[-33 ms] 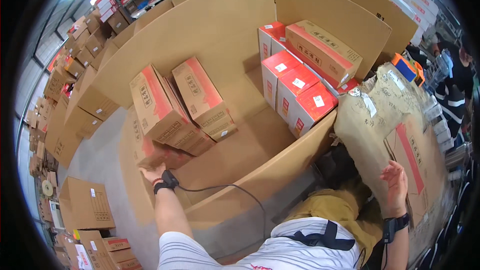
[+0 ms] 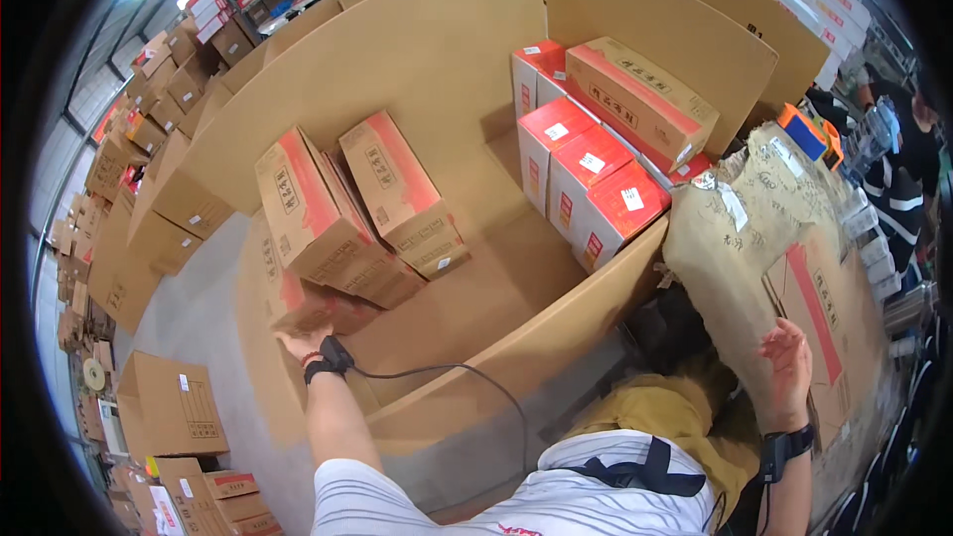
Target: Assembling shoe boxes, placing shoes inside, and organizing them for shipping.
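My left hand (image 2: 302,341) reaches over the near wall of a very large open cardboard bin (image 2: 437,50). It is at the near end of a low brown carton with red print (image 2: 308,310); its fingers show only in part and look stretched out, perhaps touching. Above that carton leans another brown-and-red carton (image 2: 295,194). Beside it stands a similar carton (image 2: 390,174). Out to the right, my right hand (image 2: 787,352) is raised, holding nothing, fingers loosely bent and apart. Close to it a flat brown carton with a red stripe (image 2: 809,308) lies on a worn, scribbled-on cardboard-covered surface (image 2: 735,248).
Red-and-white boxes (image 2: 586,174) line the bin's right side, with a long brown carton (image 2: 640,99) on top. A black cable (image 2: 476,373) runs from my left wrist. An orange-and-blue tool (image 2: 809,134) lies at the right; a person (image 2: 898,159) stands beyond. An open carton (image 2: 171,402) sits lower left.
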